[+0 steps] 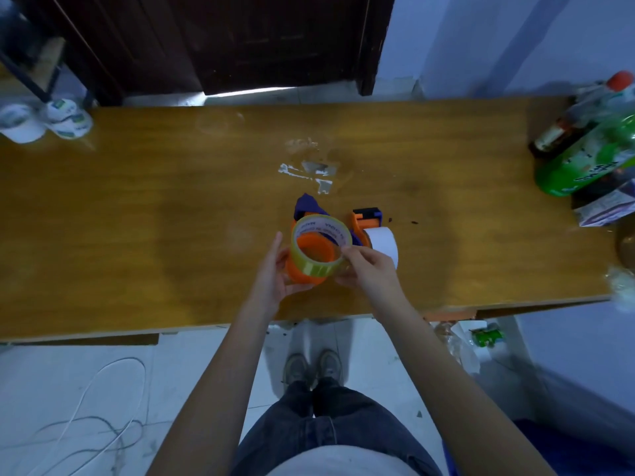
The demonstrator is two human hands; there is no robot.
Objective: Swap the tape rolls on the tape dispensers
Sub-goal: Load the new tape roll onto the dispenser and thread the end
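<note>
Near the middle of the wooden table a clear yellowish tape roll sits tilted around the orange hub of an orange and purple tape dispenser. My left hand cups the roll's left side. My right hand pinches the roll's right rim. Just to the right lies a second orange dispenser carrying a white tape roll, partly hidden behind my right hand.
Scraps of torn tape stick to the table beyond the dispensers. Bottles and a carton crowd the right end. White caps lie at the far left. Cables trail on the floor below.
</note>
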